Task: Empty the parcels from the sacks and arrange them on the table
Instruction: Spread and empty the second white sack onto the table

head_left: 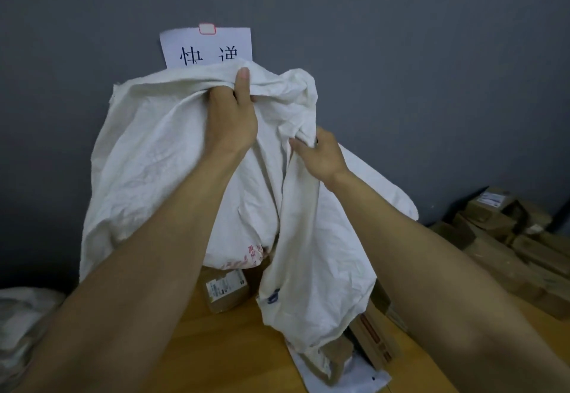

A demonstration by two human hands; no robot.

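Note:
A large white woven sack [148, 158] hangs upside down in front of me, lifted above the wooden table [222, 349]. My left hand [231, 115] grips a bunched fold at the sack's top, thumb pointing up. Lower and to the right, my right hand [320, 155] grips another gathered fold of the same sack. Under its open mouth lie a brown cardboard parcel [226, 292] with a white label, a flat brown box [374, 337] and a white mailer bag [348, 374]. The sack hides whatever is still inside it.
A heap of brown cardboard parcels [505, 238] fills the table's right side by the grey wall. Another crumpled white sack [24, 328] lies at the lower left. A paper sign [206, 47] with black characters is taped to the wall behind the sack.

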